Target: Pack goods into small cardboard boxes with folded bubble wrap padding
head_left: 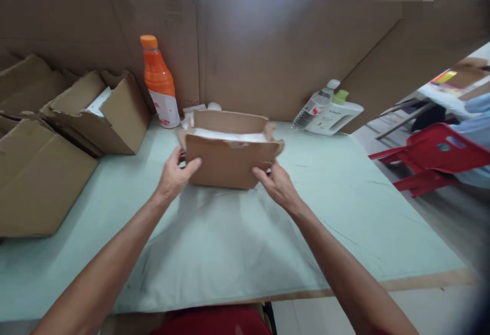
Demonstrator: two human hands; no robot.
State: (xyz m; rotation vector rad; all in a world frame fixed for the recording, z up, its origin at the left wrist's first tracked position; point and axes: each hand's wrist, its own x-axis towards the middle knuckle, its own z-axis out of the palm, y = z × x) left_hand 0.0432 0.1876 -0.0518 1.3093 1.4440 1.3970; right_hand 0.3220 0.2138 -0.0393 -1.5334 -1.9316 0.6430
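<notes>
A small open-topped cardboard box [225, 164] is held upright between both hands over the middle of the table. Something white [229, 135] shows inside it, but its kind cannot be made out. My left hand [176, 172] grips the box's left side, thumb on the front face and fingers behind the edge. On the opposite side, my right hand [276, 182] has its thumb on the front face near the lower right corner, with its other fingers partly hidden. Whether the box's base touches the cloth is hard to tell.
More cardboard boxes [34, 182] crowd the left side. Behind my left hand stands an orange bottle [161, 85]. A clear bottle [316, 105] leans beside a white jug [333, 119] at back right. Cardboard walls [268, 44] border the cloth-covered table [363, 222]; a red chair [440, 151] is beyond.
</notes>
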